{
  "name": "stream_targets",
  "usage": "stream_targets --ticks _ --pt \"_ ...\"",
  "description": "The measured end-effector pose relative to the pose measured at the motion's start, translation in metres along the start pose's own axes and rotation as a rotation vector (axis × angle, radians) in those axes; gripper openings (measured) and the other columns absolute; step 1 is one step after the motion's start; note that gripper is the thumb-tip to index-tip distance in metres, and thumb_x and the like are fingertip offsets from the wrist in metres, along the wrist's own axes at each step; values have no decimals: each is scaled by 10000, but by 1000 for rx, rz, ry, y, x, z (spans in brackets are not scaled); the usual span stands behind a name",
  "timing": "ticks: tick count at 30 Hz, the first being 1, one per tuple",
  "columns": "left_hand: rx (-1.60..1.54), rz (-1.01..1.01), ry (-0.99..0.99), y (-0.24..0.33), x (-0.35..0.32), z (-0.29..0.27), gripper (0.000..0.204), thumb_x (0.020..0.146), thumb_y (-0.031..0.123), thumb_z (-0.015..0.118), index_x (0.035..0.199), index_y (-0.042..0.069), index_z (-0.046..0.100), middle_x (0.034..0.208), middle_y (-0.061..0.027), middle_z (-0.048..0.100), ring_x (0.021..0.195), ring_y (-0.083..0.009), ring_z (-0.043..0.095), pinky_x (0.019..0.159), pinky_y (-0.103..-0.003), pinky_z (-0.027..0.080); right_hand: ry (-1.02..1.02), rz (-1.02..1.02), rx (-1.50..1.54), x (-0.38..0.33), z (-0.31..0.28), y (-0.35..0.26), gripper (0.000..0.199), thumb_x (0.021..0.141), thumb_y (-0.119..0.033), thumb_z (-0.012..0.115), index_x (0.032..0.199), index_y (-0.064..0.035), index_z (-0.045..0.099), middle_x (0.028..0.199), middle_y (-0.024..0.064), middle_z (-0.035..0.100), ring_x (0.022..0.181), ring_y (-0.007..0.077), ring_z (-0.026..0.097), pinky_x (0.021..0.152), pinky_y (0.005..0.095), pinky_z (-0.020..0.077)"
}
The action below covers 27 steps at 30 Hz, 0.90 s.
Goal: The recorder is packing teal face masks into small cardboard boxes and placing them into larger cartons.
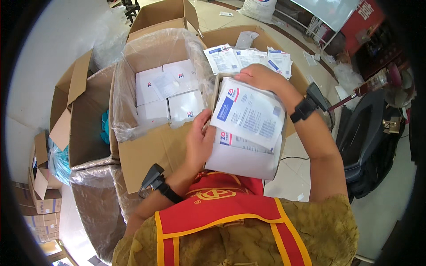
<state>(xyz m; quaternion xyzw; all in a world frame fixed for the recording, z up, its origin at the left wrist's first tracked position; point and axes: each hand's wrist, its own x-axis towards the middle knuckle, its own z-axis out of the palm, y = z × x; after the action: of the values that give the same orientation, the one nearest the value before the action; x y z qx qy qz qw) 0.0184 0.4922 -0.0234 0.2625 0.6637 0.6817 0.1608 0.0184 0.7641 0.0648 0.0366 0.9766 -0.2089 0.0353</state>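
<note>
In front of my chest is an open white box (239,160) with flat white packets (250,111) printed in blue and red. The top packet lies tilted across the box, and more packets show beneath it. My left hand (199,141) grips the box's left side, thumb up along the edge. At the far end my right hand (262,79) has its fingers curled over the top of the packets; its fingertips are partly hidden. Just beyond, more packets (226,60) lie in a brown carton (262,35).
Left of the box, a plastic-lined carton (159,40) holds several white boxes (186,105). Its flap (153,153) folds toward me. Farther left, another carton (91,122) contains something teal (105,126). A black chair (364,133) stands to the right.
</note>
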Motion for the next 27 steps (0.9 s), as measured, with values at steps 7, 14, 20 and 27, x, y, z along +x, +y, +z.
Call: stream_targets --ticks 7,14,20,27 --pt "-80 -117 -81 1 2 7 394 949 84 482 1312 -52 416 1160 -98 574 1030 -130 528 870 -245 428 214 92 15 -2 -7 -7 365 891 -366 526 926 -22 642 856 170 641 759 305 594 708 375 455" --pt "-213 -100 -36 -26 4 5 401 929 62 489 1304 -65 425 1173 -127 587 1020 -140 546 864 -251 440 317 -184 67 -126 17 -109 269 797 -252 677 989 -73 619 895 111 603 874 290 570 758 369 464" --pt "-252 -110 -42 1 -10 18 414 908 67 497 1293 -70 435 1166 -135 592 1017 -159 558 864 -259 443 182 -109 -192 -175 65 -123 470 680 -277 768 1041 -51 570 985 129 547 938 313 527 763 386 460" --pt "-201 -188 -11 9 -4 26 430 871 38 482 1284 -74 444 1158 -119 596 985 -154 566 843 -244 444 165 -271 -362 -204 66 -162 191 710 -149 637 815 -60 505 860 100 502 845 282 521 688 378 448"
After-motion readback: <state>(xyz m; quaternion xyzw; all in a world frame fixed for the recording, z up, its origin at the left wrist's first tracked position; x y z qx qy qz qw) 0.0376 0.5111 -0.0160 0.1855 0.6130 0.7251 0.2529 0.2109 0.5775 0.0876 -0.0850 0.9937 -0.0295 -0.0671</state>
